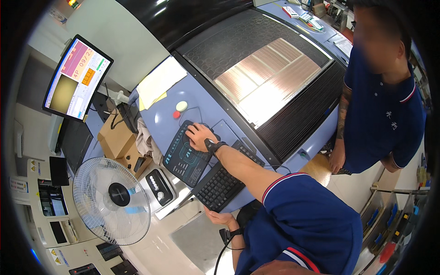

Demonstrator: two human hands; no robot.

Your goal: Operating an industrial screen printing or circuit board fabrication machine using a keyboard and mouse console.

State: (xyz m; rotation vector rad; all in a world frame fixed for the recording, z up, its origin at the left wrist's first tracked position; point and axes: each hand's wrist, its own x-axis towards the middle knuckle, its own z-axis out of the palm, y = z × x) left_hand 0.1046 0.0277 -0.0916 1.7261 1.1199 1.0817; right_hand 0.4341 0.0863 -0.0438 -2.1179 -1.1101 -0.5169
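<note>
My right hand rests palm down over a dark computer mouse, mostly hidden under it, on a large printed black mouse pad. A black band sits on that wrist. My left hand is at the near left corner of a black keyboard, its fingers curled against the edge and partly hidden there. A dark strap with a black cable is around the left wrist. The far part of the keyboard passes beneath my right forearm. A lit monitor stands at the upper left.
Beyond the keyboard, a patterned copper-coloured panel lies on a black machine bed. Yellow sheets and red and pale green round buttons are on the desk. A fan and cardboard box stand left. A co-worker stands right.
</note>
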